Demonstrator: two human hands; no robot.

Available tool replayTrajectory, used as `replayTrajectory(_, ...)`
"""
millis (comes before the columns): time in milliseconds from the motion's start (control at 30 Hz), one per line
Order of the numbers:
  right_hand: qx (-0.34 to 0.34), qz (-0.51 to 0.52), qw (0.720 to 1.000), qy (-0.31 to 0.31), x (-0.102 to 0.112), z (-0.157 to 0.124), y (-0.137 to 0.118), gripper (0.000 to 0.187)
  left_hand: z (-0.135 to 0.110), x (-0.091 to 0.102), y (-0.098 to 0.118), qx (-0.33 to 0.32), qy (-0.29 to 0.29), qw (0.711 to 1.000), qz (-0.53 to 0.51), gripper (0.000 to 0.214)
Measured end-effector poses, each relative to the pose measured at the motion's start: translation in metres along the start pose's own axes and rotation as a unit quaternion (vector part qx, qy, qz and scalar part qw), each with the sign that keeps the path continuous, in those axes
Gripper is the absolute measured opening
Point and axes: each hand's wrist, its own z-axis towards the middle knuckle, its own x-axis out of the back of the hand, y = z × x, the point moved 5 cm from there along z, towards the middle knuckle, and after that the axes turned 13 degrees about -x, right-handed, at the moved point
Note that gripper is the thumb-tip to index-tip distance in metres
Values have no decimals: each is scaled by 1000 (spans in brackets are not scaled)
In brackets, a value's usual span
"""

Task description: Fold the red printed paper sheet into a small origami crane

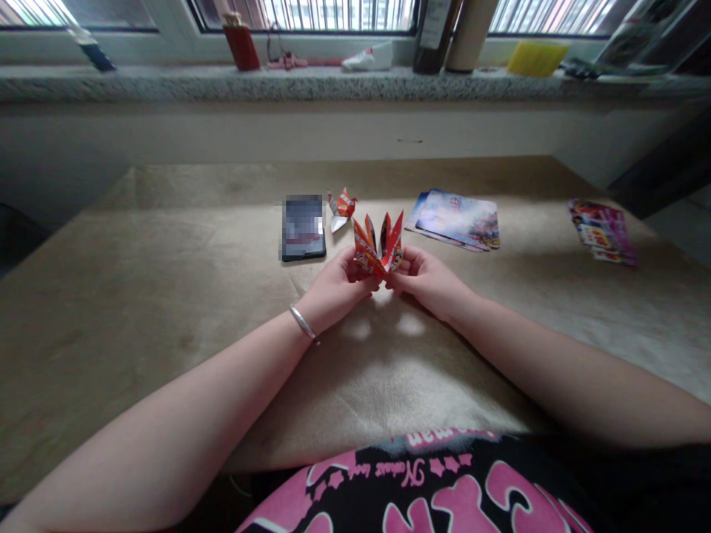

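Observation:
Between my hands is a folded piece of red printed paper [366, 253], its pointed flaps standing up and spread apart. My left hand [347, 285], with a silver bangle [303, 323] at the wrist, pinches its left side. On the other side my right hand [425, 280] grips the lower right part between thumb and fingers. The paper is held a little above the table. Just behind it stands a small folded paper bird [341, 209] in red and white. To the left of the bird lies a phone [304, 228], its screen blurred.
A stack of pale blue and purple printed sheets [458, 217] lies behind my right hand. Farther right are colourful printed packets or cards [603, 233]. The table [167, 296] ends at a wall below a stone windowsill [311, 87] holding bottles and a yellow block [537, 58].

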Motion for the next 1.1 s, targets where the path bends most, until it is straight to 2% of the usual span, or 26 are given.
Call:
replayTrajectory(167,-29,30,999,-16,0,1,1,43,0,-2,2,-7,-15,1000,-26,43)
replayTrajectory(367,-28,45,998,-35,0,2,2,41,-1,2,-1,2,16,1000,-19,32)
replayTrajectory(600,-16,43,999,-4,3,0,2,33,-1,6,-2,7,31,1000,0,27)
replayTrajectory(733,3,33,999,6,4,1,3,34,0,3,-1,4,4,1000,21,23)
replayTrajectory(967,13,-6,1000,-23,-2,1,2,38,0,-1,-3,-8,-35,998,46,22)
replayTrajectory(1100,28,-21,999,-32,-6,-1,-1,35,0,4,-1,-37,5,998,41,30)
